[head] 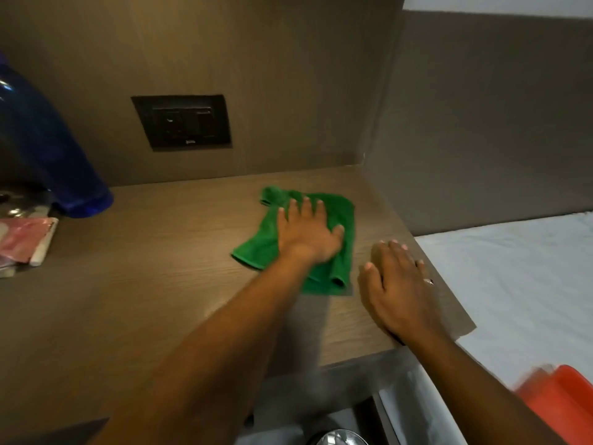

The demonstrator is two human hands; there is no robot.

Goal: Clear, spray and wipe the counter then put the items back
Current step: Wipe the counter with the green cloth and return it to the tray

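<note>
Far left: blue bottle (48, 149) standing at back of counter (144, 268), tilted look likely from the wide lens. Just beside it, something shiny, too cut off to name. In front, pink packet (24, 242) lying flat near the left edge. These items not cleared off, only kept to the side, well apart from the wiping zone.

Back wall: dark socket plate (181, 122), above the counter.

Centre: green cloth (298, 242) spread flat on the counter, near the right rear corner. Left hand (306, 232) pressing down on it, palm flat, fingers straight and spread, thumb out to the right; nothing curled round or pinched, cloth held by pressure alone.

Right: right hand (396, 284) resting flat on the counter near its right edge, fingers straight, ring on one, holding nothing. Looks like bracing.

Further right: white surface beyond the counter edge; orange object (558, 403) at lower right, blurred.

Step in hand, by judgement: wiping. No spray bottle identifiable.

Next move calls for: steady downward pressure while sliding cloth across the unwiped stretch toward the left, then shifting bottle and packet to reach beneath them.
</note>
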